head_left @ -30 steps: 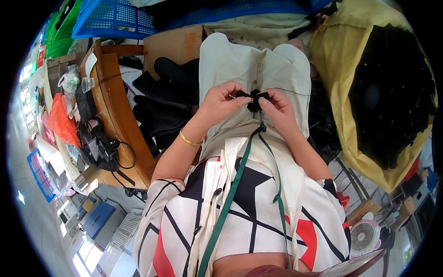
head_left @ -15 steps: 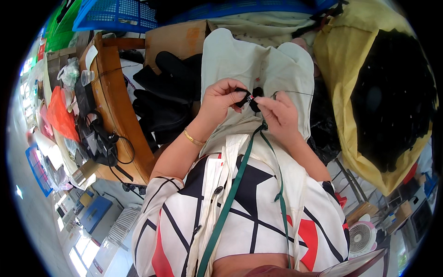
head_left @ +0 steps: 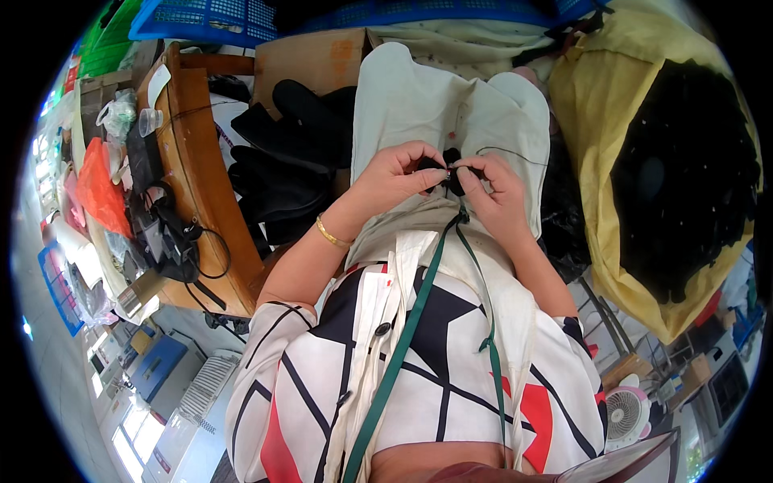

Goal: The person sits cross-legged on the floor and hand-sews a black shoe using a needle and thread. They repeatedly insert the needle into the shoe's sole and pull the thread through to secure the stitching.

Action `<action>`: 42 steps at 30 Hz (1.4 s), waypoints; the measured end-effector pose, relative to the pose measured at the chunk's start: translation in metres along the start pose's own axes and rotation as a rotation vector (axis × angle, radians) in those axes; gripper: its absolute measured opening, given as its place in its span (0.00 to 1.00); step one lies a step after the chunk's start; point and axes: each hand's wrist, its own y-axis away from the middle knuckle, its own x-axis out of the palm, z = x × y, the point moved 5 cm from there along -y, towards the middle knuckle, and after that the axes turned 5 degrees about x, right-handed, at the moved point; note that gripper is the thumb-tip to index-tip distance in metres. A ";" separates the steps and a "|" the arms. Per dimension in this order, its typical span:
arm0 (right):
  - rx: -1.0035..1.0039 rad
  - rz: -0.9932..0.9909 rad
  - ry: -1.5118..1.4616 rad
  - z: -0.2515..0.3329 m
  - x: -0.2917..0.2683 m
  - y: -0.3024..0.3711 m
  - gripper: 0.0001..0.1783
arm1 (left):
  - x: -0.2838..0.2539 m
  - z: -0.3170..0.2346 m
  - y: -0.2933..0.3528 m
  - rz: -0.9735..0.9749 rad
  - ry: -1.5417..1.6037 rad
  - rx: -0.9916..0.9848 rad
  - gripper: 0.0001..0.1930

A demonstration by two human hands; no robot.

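Over my lap, my left hand (head_left: 407,175) pinches one side of a small black fabric piece (head_left: 454,185) between thumb and fingers. The thumb and fingers of my right hand (head_left: 498,193) close on its other side, near a small light and reddish spot. My fingertips almost meet and cover much of the piece. A thin dark thread (head_left: 515,152) curves out beside my right hand toward the edge of the pale apron (head_left: 386,105) on my lap. Whether a needle is in my fingers cannot be made out.
To the right stands a yellow sack (head_left: 600,137) filled with black pieces (head_left: 684,177). On the left are a wooden table (head_left: 201,161), dark soft items (head_left: 282,153) and a cardboard box (head_left: 310,64). Blue plastic baskets (head_left: 217,20) lie at the far side.
My right hand has turned and come in closer to my left, its fingers now curled on the black piece. The thread has shifted up and left beside it.
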 end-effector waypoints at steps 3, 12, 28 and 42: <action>0.178 0.045 -0.198 -0.011 0.007 0.004 0.06 | 0.002 0.004 0.001 -0.025 0.032 0.079 0.08; -0.301 0.053 0.210 0.021 0.014 0.012 0.10 | 0.002 0.015 0.008 -0.230 -0.016 0.066 0.05; -0.138 0.113 0.170 0.021 0.004 -0.002 0.09 | -0.011 0.010 0.015 -0.060 0.058 0.212 0.09; 0.068 0.106 0.091 0.011 -0.020 -0.002 0.14 | -0.006 -0.018 0.019 -0.013 -0.438 0.492 0.10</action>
